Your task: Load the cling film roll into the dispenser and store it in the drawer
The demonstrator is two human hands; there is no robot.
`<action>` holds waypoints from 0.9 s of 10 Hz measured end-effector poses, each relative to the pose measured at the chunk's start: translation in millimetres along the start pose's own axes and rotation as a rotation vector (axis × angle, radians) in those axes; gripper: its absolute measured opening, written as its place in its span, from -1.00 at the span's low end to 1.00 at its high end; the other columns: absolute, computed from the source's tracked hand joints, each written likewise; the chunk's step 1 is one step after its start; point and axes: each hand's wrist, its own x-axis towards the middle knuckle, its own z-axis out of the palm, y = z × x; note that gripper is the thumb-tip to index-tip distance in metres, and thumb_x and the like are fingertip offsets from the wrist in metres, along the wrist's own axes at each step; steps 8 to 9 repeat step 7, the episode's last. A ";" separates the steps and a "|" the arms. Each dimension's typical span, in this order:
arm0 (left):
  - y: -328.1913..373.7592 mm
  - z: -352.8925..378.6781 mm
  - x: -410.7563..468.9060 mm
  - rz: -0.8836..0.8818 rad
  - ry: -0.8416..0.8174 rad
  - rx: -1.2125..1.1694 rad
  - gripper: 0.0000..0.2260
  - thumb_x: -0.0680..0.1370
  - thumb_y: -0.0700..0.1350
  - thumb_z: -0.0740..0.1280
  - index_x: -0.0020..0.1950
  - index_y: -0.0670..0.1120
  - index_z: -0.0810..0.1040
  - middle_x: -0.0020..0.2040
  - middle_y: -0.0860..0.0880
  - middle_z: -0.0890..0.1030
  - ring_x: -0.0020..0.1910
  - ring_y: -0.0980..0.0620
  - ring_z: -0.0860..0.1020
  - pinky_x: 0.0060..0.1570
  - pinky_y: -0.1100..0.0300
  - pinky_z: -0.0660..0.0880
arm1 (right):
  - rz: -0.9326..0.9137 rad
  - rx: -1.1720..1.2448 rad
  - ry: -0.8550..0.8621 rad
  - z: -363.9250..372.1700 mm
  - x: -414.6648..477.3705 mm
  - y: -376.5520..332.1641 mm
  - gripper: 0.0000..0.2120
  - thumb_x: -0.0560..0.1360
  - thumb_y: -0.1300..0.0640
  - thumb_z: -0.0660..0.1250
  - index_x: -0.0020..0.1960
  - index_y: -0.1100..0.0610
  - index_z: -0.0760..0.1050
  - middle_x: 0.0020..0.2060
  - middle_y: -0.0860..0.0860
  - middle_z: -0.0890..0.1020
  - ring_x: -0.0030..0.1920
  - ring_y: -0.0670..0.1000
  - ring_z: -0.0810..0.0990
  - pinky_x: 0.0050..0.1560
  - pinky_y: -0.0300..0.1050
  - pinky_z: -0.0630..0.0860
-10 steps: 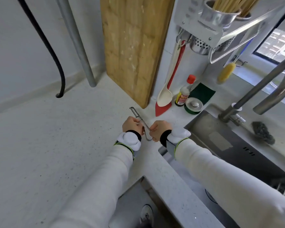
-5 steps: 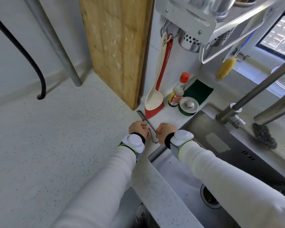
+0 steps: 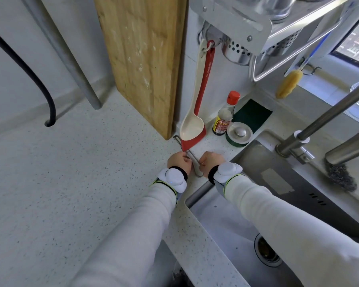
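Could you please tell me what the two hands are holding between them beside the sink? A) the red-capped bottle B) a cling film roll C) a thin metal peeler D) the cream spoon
C: the left hand and the right hand each grip the thin metal peeler, whose wire handle shows between them.

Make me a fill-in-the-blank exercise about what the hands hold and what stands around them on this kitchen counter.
1. The left hand and the right hand both grip one metal ____.
2. The small bottle by the wall has a ____ cap.
3. The upright cutting board is made of ____.
4. The sink lies on the person's ____ side.

Missing words: peeler; red; wood; right.
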 end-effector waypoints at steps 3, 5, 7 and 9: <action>-4.5 -9.8 -9.0 0.012 -0.047 0.016 -0.75 0.54 -0.27 0.15 0.13 -0.30 0.54 0.11 -0.25 0.60 0.11 -0.23 0.54 0.02 0.09 0.47 | 0.003 0.028 0.037 2.8 2.2 6.8 -0.73 0.48 0.06 0.30 0.16 0.08 0.44 0.07 0.08 0.60 0.06 0.12 0.59 0.04 -0.08 0.52; -20.1 -41.5 -19.0 -0.045 -0.046 -0.112 -0.67 0.57 -0.24 0.19 0.33 -0.25 0.42 0.24 -0.24 0.54 0.18 -0.21 0.55 0.22 -0.04 0.48 | -0.037 0.037 0.120 4.7 -13.1 -16.4 -0.75 0.49 -0.05 0.21 0.07 0.06 0.43 -0.07 0.06 0.63 -0.09 0.10 0.58 -0.07 -0.09 0.51; -53.9 -103.2 -46.3 -0.038 0.054 -0.164 -0.72 0.57 -0.24 0.18 0.27 -0.26 0.46 0.13 -0.25 0.59 0.06 -0.21 0.61 0.15 -0.04 0.53 | -0.200 -0.043 0.128 19.7 -47.9 -76.1 -0.76 0.52 -0.04 0.19 -0.12 0.10 0.52 -0.25 0.03 0.60 -0.18 0.13 0.59 -0.23 -0.13 0.49; -53.9 -103.2 -46.3 -0.038 0.054 -0.164 -0.72 0.57 -0.24 0.18 0.27 -0.26 0.46 0.13 -0.25 0.59 0.06 -0.21 0.61 0.15 -0.04 0.53 | -0.200 -0.043 0.128 19.7 -47.9 -76.1 -0.76 0.52 -0.04 0.19 -0.12 0.10 0.52 -0.25 0.03 0.60 -0.18 0.13 0.59 -0.23 -0.13 0.49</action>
